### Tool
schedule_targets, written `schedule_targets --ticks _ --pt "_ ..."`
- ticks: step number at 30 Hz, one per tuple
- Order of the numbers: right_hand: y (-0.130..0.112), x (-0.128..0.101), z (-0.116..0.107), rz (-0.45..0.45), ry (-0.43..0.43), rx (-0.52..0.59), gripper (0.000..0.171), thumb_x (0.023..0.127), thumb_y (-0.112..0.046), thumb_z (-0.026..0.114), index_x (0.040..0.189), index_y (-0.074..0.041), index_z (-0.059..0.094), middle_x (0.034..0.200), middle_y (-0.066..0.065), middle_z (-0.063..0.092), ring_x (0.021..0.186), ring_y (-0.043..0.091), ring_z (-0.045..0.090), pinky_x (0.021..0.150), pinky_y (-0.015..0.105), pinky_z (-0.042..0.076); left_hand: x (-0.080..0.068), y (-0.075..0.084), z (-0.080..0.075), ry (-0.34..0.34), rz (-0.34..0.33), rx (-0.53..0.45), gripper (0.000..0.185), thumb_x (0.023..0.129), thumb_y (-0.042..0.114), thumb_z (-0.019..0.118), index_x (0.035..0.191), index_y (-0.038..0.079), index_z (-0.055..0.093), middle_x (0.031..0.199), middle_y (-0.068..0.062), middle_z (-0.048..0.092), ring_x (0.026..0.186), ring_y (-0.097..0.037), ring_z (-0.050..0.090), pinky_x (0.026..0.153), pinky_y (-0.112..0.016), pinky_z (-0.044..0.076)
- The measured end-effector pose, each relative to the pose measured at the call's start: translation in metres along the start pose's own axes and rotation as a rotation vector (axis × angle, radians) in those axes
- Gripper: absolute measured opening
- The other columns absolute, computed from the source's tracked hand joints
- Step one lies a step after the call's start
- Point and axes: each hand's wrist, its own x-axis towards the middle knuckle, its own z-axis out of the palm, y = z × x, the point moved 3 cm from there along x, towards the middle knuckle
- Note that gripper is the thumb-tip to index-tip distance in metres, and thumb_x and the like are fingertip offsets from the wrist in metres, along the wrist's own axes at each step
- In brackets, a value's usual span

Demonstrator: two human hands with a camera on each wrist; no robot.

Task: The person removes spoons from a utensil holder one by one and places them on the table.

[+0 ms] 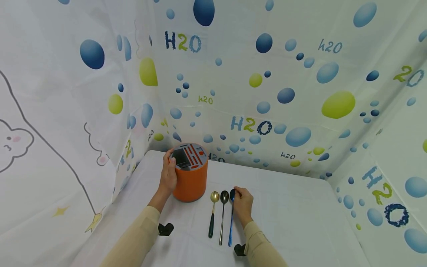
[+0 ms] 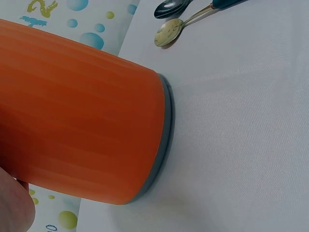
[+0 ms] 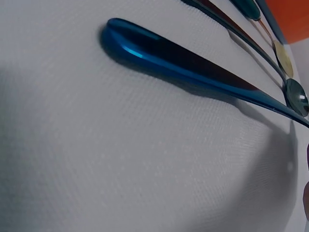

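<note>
1. A white table (image 1: 300, 215) lay below a backdrop (image 1: 230, 96) printed with blue and green drops and "H2O" lettering.
2. The left hand (image 1: 169, 178) was wrapped about the left side of the orange canister (image 1: 191, 185), thumb toward the viewer and fingers near the top rim.
3. The canister stood well behind the spoon handles; its grey top bore red markings and a dark panel, and a grey band edged its base in the left wrist view.
4. A gold spoon with a dark green handle (image 1: 211, 219) lay nearest the canister, bowl pointing away from the person.
5. A dark metallic spoon (image 1: 222, 217) lay just beside it, roughly parallel.
6. The blue spoon (image 1: 231, 218) occupied the right end of the row.
7. The right hand (image 1: 243, 203), its fingers curled, pinched the blue spoon near the bowl; the exact contact was partly hidden.
</note>
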Motion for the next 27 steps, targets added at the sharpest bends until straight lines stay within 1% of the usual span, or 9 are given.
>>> schedule_targets --ticks 3,8,10,12,15,18,25,27 --pt "0.001 -0.001 0.000 0.029 -0.020 -0.009 0.018 0.089 0.011 0.067 0.099 0.003 0.080 0.086 0.014 0.075 0.077 0.025 0.067 0.069 0.033 0.056 0.001 -0.001 0.000 -0.002 -0.002 0.006 0.052 0.114 0.022 0.024 0.163 0.006 0.016 0.162 -0.025 0.031 0.150 -0.040 0.030 0.126 -0.063 0.017" --pt "0.002 -0.001 0.000 0.054 -0.040 -0.026 0.018 0.089 0.010 0.068 0.099 0.002 0.080 0.087 0.014 0.075 0.079 0.026 0.069 0.071 0.035 0.056 0.008 -0.025 0.003 0.019 0.008 -0.015 0.052 0.114 0.026 0.023 0.164 0.014 0.016 0.163 -0.023 0.031 0.151 -0.040 0.028 0.127 -0.063 0.014" --pt "0.003 -0.002 0.000 0.062 -0.043 -0.038 0.017 0.089 0.010 0.068 0.098 0.001 0.080 0.087 0.014 0.075 0.079 0.026 0.069 0.071 0.036 0.057 0.011 -0.036 0.004 0.031 0.016 -0.024 0.051 0.114 0.030 0.022 0.164 0.018 0.017 0.163 -0.021 0.031 0.151 -0.038 0.029 0.127 -0.062 0.014" --pt "0.004 -0.002 0.000 0.071 -0.045 -0.051 0.017 0.089 0.009 0.069 0.098 0.001 0.080 0.086 0.013 0.075 0.079 0.026 0.069 0.071 0.037 0.057 0.012 -0.040 0.004 0.038 0.022 -0.017 0.051 0.114 0.033 0.022 0.164 0.021 0.018 0.162 -0.018 0.033 0.150 -0.035 0.030 0.127 -0.061 0.015" --pt "0.005 -0.002 0.001 0.086 -0.049 -0.067 0.016 0.089 0.008 0.070 0.098 0.000 0.080 0.085 0.013 0.075 0.078 0.026 0.069 0.070 0.037 0.057 0.013 -0.042 0.004 0.043 0.024 -0.002 0.050 0.114 0.036 0.022 0.163 0.024 0.019 0.161 -0.015 0.035 0.150 -0.032 0.031 0.127 -0.060 0.017" --pt "0.007 -0.003 0.002 0.099 -0.056 -0.073 0.016 0.089 0.007 0.070 0.098 0.000 0.081 0.085 0.013 0.075 0.077 0.025 0.069 0.069 0.036 0.056 0.012 -0.042 0.003 0.047 0.020 0.011 0.051 0.114 0.038 0.023 0.163 0.026 0.019 0.161 -0.015 0.035 0.150 -0.032 0.032 0.127 -0.060 0.017" --pt "0.009 -0.003 0.004 0.120 -0.081 -0.086 0.015 0.091 0.006 0.070 0.100 -0.001 0.081 0.087 0.013 0.075 0.078 0.025 0.069 0.069 0.035 0.056 0.012 -0.041 0.004 0.045 0.000 0.029 0.053 0.114 0.040 0.022 0.164 0.023 0.017 0.163 -0.015 0.034 0.149 -0.034 0.033 0.127 -0.062 0.017" --pt "0.009 -0.003 0.004 0.125 -0.083 -0.085 0.015 0.091 0.006 0.069 0.100 0.000 0.080 0.087 0.014 0.076 0.079 0.026 0.070 0.070 0.037 0.056 0.009 -0.030 0.003 0.031 -0.009 0.022 0.053 0.114 0.035 0.022 0.164 0.018 0.017 0.162 -0.018 0.034 0.148 -0.035 0.034 0.126 -0.062 0.018"
